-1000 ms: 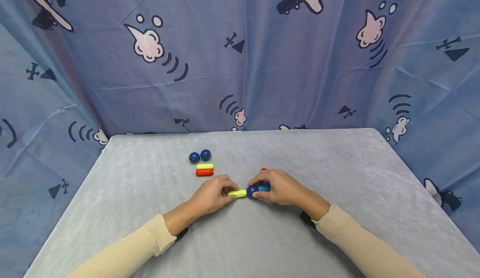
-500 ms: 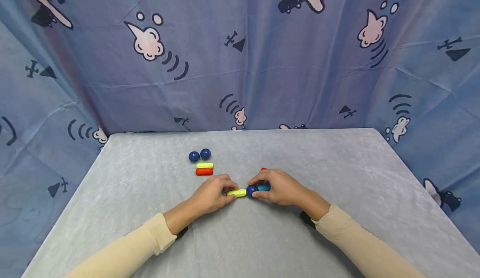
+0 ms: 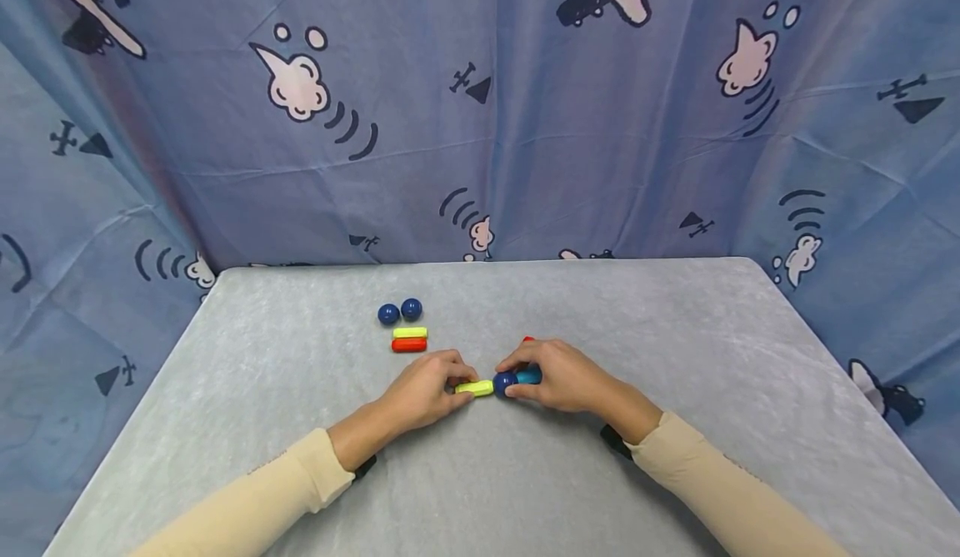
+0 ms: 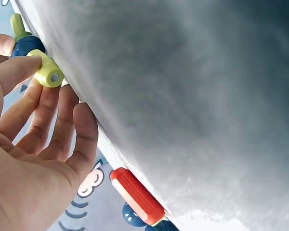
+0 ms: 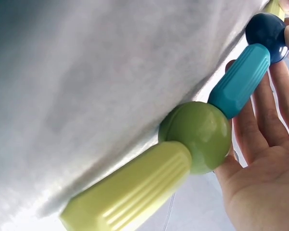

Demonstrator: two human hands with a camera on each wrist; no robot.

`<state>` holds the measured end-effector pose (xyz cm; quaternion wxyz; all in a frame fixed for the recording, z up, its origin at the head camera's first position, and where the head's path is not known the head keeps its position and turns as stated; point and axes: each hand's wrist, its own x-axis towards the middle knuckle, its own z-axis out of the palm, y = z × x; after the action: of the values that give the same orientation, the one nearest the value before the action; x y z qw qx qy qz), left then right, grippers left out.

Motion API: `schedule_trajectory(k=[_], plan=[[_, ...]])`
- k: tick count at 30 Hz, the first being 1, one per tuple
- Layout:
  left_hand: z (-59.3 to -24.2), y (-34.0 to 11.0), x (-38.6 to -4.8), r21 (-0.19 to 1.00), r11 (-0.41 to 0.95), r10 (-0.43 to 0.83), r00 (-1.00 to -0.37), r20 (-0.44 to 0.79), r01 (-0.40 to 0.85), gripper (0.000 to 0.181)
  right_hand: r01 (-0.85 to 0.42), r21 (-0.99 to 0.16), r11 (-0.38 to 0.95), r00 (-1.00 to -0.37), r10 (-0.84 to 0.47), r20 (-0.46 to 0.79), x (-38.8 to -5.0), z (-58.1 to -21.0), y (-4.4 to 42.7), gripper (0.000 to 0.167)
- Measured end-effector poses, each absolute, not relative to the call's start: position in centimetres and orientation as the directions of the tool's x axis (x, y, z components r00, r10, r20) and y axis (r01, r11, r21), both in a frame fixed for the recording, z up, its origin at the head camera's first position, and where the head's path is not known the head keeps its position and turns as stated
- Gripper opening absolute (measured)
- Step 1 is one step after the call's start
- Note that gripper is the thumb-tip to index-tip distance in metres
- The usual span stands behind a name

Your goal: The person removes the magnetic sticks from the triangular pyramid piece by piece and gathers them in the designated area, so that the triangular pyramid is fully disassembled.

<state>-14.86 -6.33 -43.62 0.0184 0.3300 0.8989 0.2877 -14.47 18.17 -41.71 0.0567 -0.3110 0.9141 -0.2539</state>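
My left hand [image 3: 426, 386] pinches a yellow magnetic rod [image 3: 474, 388] between thumb and fingers; a round metal tip shows at its free end [image 4: 54, 77] in the left wrist view. The rod's other end meets a dark blue ball [image 3: 505, 384], which my right hand [image 3: 573, 378] grips. From that ball a teal rod [image 5: 241, 79] leads to a green ball [image 5: 200, 137], and a second yellow rod [image 5: 130, 192] joins there, all in one chain near the tabletop. In the head view the right hand hides the green ball and this second yellow rod.
Left of the hands lie a yellow rod [image 3: 410, 333] and a red rod [image 3: 408, 345] side by side, with two dark blue balls [image 3: 400, 312] behind them. A red piece [image 3: 528, 339] peeks out behind the right hand. A patterned curtain [image 3: 480, 107] hangs behind the grey-white table [image 3: 637, 307].
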Motion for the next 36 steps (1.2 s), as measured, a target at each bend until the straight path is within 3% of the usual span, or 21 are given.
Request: schedule_trajectory(k=[10,22,36], plan=[[-43.43,-6.44,-14.28,0.464,0.619,0.64,-0.75,0.169,0.633,0.017,-0.534,-0.498,0.683,-0.807,-0.588,0.059,-14.42,-41.71,18.11,0.028],[-43.74,-6.53,-14.55,0.534,0.637,0.589,-0.798,0.128,0.556,0.018,-0.54,-0.499,0.677,-0.801,-0.595,0.059,-14.46,-41.78,18.21,0.028],[-43.78,-7.18,-14.82,0.577,0.62,0.574,-0.809,0.13,0.532,0.021,-0.543,-0.5,0.674,-0.798,-0.6,0.057,-14.47,-41.56,18.25,0.028]])
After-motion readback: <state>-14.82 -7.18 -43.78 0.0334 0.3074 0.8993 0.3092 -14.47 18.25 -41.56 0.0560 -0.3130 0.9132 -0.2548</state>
